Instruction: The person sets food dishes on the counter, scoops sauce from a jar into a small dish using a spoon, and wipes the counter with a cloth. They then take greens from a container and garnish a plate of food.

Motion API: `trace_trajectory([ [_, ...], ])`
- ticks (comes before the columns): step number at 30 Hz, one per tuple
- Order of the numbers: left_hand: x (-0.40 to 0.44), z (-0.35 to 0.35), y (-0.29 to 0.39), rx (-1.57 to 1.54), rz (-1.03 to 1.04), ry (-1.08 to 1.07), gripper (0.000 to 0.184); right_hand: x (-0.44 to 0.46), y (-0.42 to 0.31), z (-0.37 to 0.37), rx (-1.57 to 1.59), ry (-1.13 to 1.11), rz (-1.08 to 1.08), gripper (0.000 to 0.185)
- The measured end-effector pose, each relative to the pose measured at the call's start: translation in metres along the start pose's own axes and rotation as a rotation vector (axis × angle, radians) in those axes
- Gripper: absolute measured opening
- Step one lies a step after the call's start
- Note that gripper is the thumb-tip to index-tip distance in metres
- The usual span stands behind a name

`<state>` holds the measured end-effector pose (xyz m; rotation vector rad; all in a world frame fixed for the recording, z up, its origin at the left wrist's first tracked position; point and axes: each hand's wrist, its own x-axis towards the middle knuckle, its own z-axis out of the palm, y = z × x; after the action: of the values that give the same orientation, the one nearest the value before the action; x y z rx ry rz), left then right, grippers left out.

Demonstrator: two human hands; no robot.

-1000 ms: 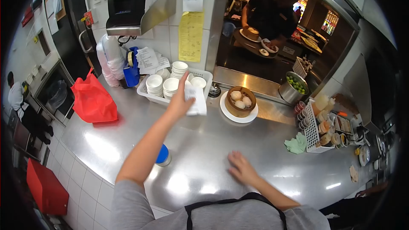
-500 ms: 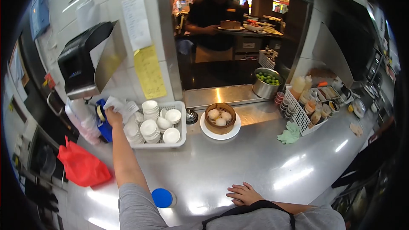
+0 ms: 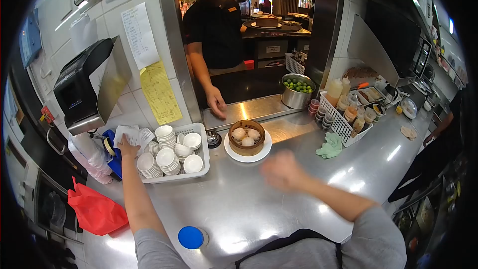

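Note:
My left hand (image 3: 128, 148) is at the far left of the counter, its fingers closed on the lower edge of white paper slips (image 3: 126, 133) beside a blue holder (image 3: 112, 158). Smeared by motion, my right hand (image 3: 285, 172) is over the counter just right of and nearer than a white plate (image 3: 269, 145); its fingers cannot be made out. On that plate stands a round bamboo steamer (image 3: 243, 150) without a lid, with several pale dumplings (image 3: 247, 141) inside. A metal call bell (image 3: 213, 139) sits left of the plate.
A white basket (image 3: 205, 162) holds stacked small bowls. Behind the hatch stands a person, one hand (image 3: 215, 102) lowered near the ledge. A pot of limes (image 3: 297, 98), a sauce-bottle basket (image 3: 343, 130), a green cloth (image 3: 330, 146), a blue-lidded tub (image 3: 190, 237) and a red bag (image 3: 94, 206) are around.
My right hand has risen from the near counter and moved forward toward the plate. My left hand stays at the slips. The person behind the hatch no longer holds a plate and reaches down toward the ledge.

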<state>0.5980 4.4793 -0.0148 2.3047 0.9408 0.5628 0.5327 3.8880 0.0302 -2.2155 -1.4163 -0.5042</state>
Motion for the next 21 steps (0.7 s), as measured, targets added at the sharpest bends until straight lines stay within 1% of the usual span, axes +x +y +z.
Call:
trace_trajectory([
  [1,-0.017,-0.014,0.01,0.0,-0.002,0.002,0.101,0.046,0.011,-0.033,-0.066,0.088,0.068,0.034],
  [2,-0.028,-0.026,0.019,0.043,0.121,0.078,0.099,0.089,0.032,-0.056,-0.241,0.238,0.024,0.036],
  [3,-0.038,-0.036,0.025,0.086,0.241,0.155,0.098,0.137,0.052,-0.085,-0.273,0.36,-0.094,0.036],
  [4,-0.05,-0.044,0.029,0.086,0.238,0.157,0.098,0.176,0.059,-0.113,-0.339,0.456,-0.13,0.038],
  [5,-0.063,-0.051,0.029,0.079,0.408,0.248,0.096,0.212,0.079,-0.133,-0.465,0.531,-0.195,0.039],
  [6,-0.079,-0.057,0.03,0.069,0.576,0.338,0.094,0.245,0.097,-0.15,-0.523,0.61,-0.24,0.04],
  [7,-0.103,-0.066,0.038,0.045,0.625,0.315,0.092,0.275,0.118,-0.165,-0.55,0.626,-0.167,0.04],
  [8,-0.133,-0.076,0.048,0.02,0.672,0.289,0.09,0.302,0.136,-0.181,-0.627,0.648,-0.199,0.045],
  [9,-0.165,-0.086,0.056,-0.035,0.68,0.194,0.087,0.325,0.152,-0.194,-0.704,0.666,-0.234,0.05],
  [10,-0.196,-0.097,0.065,-0.093,0.686,0.102,0.085,0.347,0.164,-0.207,-0.651,0.62,-0.105,0.053],
  [11,-0.231,-0.112,0.077,-0.156,0.587,-0.002,0.082,0.361,0.168,-0.213,-0.596,0.57,0.021,0.056],
  [12,-0.259,-0.125,0.083,-0.218,0.483,-0.104,0.08,0.365,0.154,-0.217,-0.593,0.498,0.153,0.058],
  [13,-0.277,-0.131,0.076,-0.196,0.481,-0.094,0.079,0.369,0.14,-0.22,-0.59,0.428,0.283,0.059],
  [14,-0.293,-0.135,0.065,-0.174,0.479,-0.084,0.079,0.381,0.161,-0.218,-0.658,0.452,0.275,0.058],
  [15,-0.307,-0.143,0.053,-0.178,0.469,-0.081,0.079,0.383,0.161,-0.217,-0.657,0.446,0.265,0.058],
  [17,-0.332,-0.155,0.031,-0.29,0.376,-0.06,0.078,0.386,0.159,-0.216,-0.682,0.453,0.334,0.058],
  [18,-0.341,-0.159,0.022,-0.291,0.368,-0.059,0.078,0.389,0.167,-0.215,-0.684,0.492,0.296,0.058],
  [20,-0.353,-0.164,0.005,-0.288,0.204,0.088,0.071,0.39,0.175,-0.22,-0.639,0.486,0.267,0.057],
  [21,-0.355,-0.164,-0.001,-0.288,0.201,0.086,0.071,0.389,0.181,-0.222,-0.595,0.486,0.243,0.057],
])
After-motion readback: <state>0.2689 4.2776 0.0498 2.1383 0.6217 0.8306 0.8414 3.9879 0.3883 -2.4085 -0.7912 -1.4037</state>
